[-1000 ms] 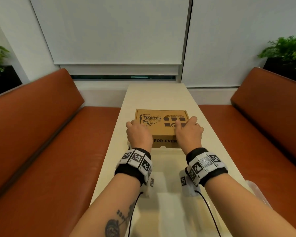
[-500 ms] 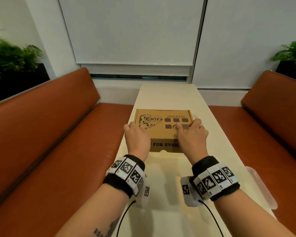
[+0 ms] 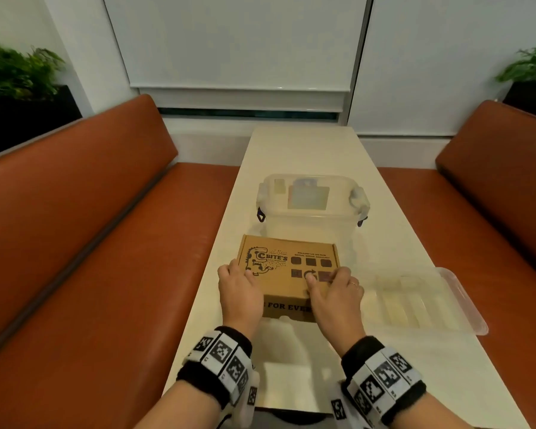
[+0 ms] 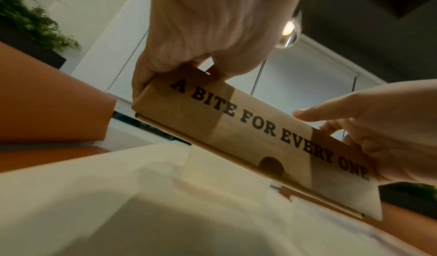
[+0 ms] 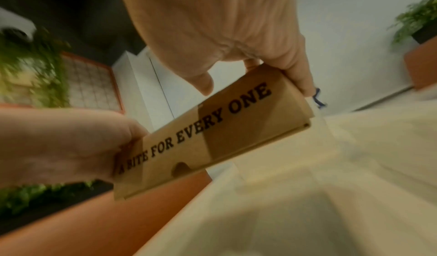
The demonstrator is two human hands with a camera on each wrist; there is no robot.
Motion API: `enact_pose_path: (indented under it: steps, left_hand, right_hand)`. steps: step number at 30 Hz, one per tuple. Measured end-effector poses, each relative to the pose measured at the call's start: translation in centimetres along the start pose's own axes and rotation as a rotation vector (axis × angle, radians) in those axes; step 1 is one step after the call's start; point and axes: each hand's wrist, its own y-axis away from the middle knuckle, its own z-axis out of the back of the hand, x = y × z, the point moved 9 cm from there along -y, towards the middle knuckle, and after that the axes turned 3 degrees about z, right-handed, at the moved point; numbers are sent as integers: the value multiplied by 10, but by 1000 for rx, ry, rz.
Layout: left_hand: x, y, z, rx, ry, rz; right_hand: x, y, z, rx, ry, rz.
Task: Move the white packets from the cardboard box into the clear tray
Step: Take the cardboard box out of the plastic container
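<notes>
A closed brown cardboard box (image 3: 287,267) printed "A BITE FOR EVERY ONE" is held between both hands, near the middle of the long cream table (image 3: 307,153). My left hand (image 3: 239,289) grips its near left corner, fingers curled over the edge (image 4: 201,36). My right hand (image 3: 334,292) grips its near right end, thumb on the lid, fingers round the side (image 5: 224,26). The box (image 4: 236,129) looks raised slightly off the table. No white packets show. The shallow clear tray (image 3: 446,305) lies just right of the box.
A clear tub (image 3: 313,202) with a clip-on lid stands right behind the box. Orange benches (image 3: 90,243) flank the narrow table on both sides. Potted plants (image 3: 13,75) stand behind the bench backs. A window blind closes off the far end.
The view has tilted down and the box, still held by both hands, has come nearer to me. The clear tub behind it and the whole tray now show.
</notes>
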Motion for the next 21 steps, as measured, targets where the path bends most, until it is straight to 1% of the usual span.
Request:
enact_pose_path:
  steps: [6,8,9,10,12,14,16,18,21]
  left_hand:
    - [42,2,-32,75,-33,71]
    - [53,8,-39,121,-94,91]
    - [59,10,-42,130,-144,80]
    - [65,11,-41,118,-110,97]
    - [70,12,-39,118,-85,80]
    - [75,7,-36,112,-90,100]
    - [82,1,-35,132,-80,142]
    - [86,-4,-32,145,-90,146]
    - [90,-10,-28,169,-67,136]
  right_hand:
    - [-35,6,-38,117,-7,-86]
    - [-40,8,-45,132,13,-84]
    - [-43,10,-48,137,16,-84]
    - [-45,12,-51,145,11,-87]
    - [-49,16,-55,162,2,-76]
    - [-50,20,-57,173,61,-30]
    - [-47,23,-59,175,268,56]
    - [-39,28,-65,199,431,162]
    - [-21,39,-85,295,516,373]
